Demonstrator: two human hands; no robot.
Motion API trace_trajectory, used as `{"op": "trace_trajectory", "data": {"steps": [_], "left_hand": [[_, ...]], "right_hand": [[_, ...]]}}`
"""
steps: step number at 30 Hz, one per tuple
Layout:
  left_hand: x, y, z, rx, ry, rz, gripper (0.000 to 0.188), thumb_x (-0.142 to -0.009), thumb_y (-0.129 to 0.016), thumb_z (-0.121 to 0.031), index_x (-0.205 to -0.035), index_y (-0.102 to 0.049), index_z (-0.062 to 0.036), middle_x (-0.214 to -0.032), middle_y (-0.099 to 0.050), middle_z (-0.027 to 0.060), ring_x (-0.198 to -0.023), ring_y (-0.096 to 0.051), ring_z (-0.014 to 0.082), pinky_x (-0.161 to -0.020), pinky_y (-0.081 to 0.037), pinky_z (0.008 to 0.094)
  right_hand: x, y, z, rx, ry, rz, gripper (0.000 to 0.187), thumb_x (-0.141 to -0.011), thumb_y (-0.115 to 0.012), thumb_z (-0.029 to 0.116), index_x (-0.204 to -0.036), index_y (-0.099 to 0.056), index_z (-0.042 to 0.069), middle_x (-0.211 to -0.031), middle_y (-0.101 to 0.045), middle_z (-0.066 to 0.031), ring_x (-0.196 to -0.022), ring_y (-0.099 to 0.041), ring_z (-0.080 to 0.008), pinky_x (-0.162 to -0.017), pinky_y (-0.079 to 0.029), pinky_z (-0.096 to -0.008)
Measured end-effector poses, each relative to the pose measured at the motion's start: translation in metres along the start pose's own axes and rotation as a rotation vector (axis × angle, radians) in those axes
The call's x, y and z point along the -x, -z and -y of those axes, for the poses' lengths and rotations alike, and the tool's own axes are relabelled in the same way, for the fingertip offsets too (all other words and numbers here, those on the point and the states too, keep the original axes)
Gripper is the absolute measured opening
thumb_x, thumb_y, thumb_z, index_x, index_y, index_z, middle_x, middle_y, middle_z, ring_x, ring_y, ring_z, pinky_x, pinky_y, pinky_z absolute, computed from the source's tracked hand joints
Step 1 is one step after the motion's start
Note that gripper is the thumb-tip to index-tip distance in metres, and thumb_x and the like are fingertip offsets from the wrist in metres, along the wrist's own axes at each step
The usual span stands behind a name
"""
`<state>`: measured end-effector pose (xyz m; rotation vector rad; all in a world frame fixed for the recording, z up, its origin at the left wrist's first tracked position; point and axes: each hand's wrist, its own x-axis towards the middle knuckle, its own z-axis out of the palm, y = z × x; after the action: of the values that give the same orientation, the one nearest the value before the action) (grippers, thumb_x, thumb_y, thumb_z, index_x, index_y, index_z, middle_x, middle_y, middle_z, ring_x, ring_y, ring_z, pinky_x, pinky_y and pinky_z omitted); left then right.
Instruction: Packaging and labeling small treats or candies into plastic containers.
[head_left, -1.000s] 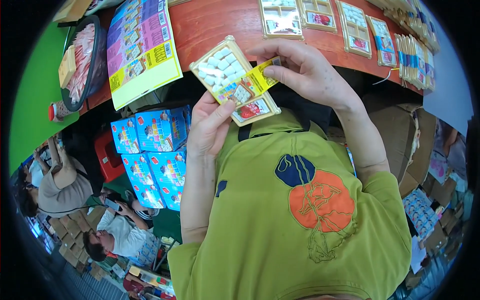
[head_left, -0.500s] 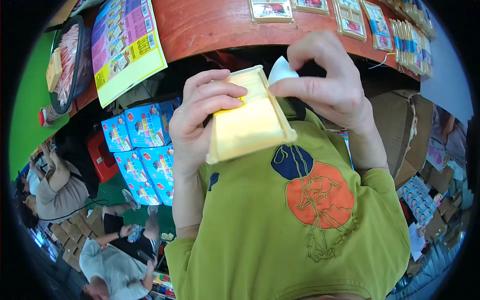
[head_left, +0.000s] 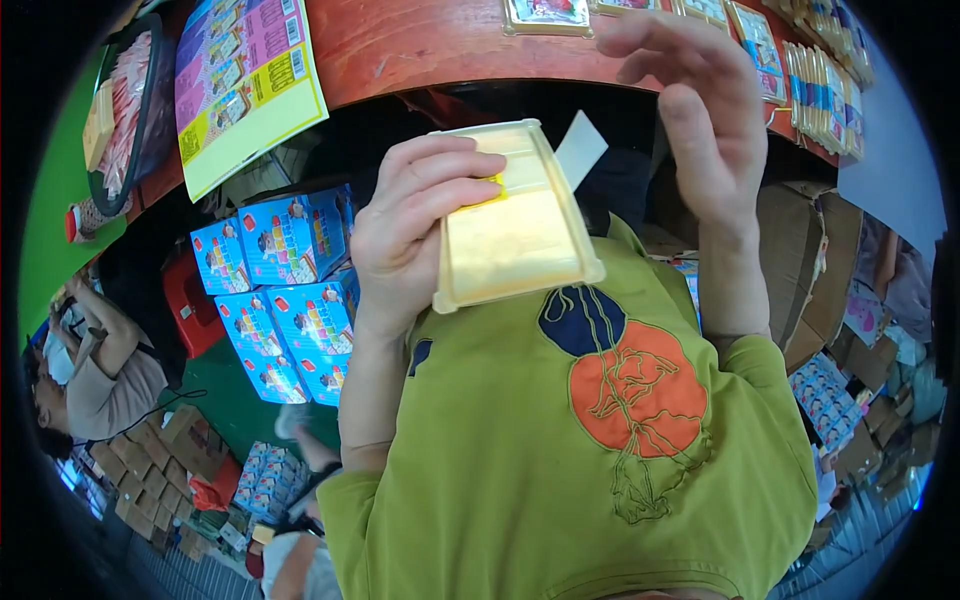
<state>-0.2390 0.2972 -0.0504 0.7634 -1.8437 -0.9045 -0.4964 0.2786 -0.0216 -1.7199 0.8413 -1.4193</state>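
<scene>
My left hand (head_left: 415,205) is wrapped round a shallow cream-yellow plastic case (head_left: 520,235) and holds it in front of my chest. Between the fingers on its face shows a small bright yellow patch, partly covered. A stiff white piece like a card or label (head_left: 582,150) sticks out from the case's upper right edge; how it is attached is hidden. My right hand (head_left: 705,120) is raised to the right of the case, apart from it, with thumb and fingers spread and nothing in them.
On the red table (head_left: 420,50) lie several filled flat cases (head_left: 547,15) and a row of stacked ones (head_left: 825,95). A printed sheet (head_left: 250,100) overhangs its edge, beside a dark basket (head_left: 130,120) of pink-white strips. Blue boxes (head_left: 290,240) are stacked left; other people sit behind.
My right hand has let go of the white piece and moved up and right, its fingers opening. The case, in my left hand, has shifted slightly right and turned a little.
</scene>
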Motion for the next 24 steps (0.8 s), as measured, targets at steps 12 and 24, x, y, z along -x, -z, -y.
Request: {"op": "trace_trajectory", "data": {"steps": [12,24], "left_hand": [[0.009,0.012,-0.006,0.020,-0.004,0.039,0.027,-0.072,-0.080,-0.009,-0.097,-0.071,-0.0046,-0.106,-0.072,0.0119,-0.104,-0.064,0.0307,-0.092,-0.051,0.0405],[0.008,-0.002,-0.016,-0.141,-0.148,0.027,0.041,-0.066,-0.080,-0.006,-0.107,-0.075,-0.0104,-0.108,-0.063,0.0118,-0.100,-0.066,0.0309,-0.081,-0.055,0.0381]], "right_hand": [[0.000,-0.025,-0.034,-0.414,-0.228,0.452,0.013,-0.090,-0.072,0.016,-0.094,-0.069,0.004,-0.102,-0.060,-0.0067,-0.103,-0.053,-0.0228,-0.091,-0.042,-0.0336],[-0.014,-0.028,-0.024,-0.479,-0.517,0.676,0.064,-0.087,-0.078,0.027,-0.135,-0.044,0.001,-0.125,-0.050,-0.0071,-0.118,-0.049,-0.0173,-0.105,-0.040,-0.0331]]}}
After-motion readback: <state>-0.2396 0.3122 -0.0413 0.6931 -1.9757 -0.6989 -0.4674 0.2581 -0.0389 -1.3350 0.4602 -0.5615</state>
